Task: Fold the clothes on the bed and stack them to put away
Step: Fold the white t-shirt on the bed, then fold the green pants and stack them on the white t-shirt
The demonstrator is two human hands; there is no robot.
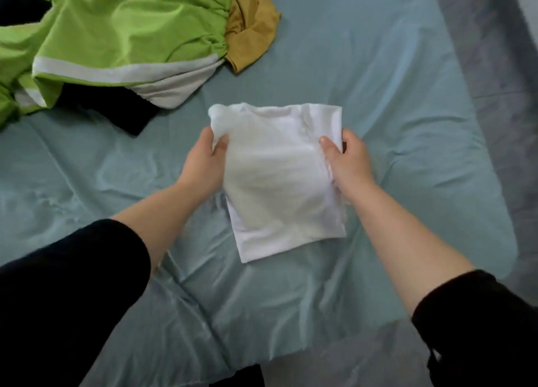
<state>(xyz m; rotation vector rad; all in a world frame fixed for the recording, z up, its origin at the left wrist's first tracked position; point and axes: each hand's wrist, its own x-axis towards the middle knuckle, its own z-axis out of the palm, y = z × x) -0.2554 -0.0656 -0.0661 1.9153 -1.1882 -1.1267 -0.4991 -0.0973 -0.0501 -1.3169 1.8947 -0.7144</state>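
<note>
On wrinkled teal sheet (pixel 378 80), soft white folded shirt (pixel 279 182), left hand (pixel 203 162) and right hand (pixel 349 162) pinching its sides

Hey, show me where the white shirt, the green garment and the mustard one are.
white shirt (pixel 276 182), head view, middle of its folded front.
green garment (pixel 122 28), head view, its broad green panel.
mustard garment (pixel 253 22), head view, the part showing beside the green one.

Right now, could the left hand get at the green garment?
Probably, once freed: the left hand grips the folded white shirt, while the green garment lies uncovered on the sheet ahead, to its left.
</note>
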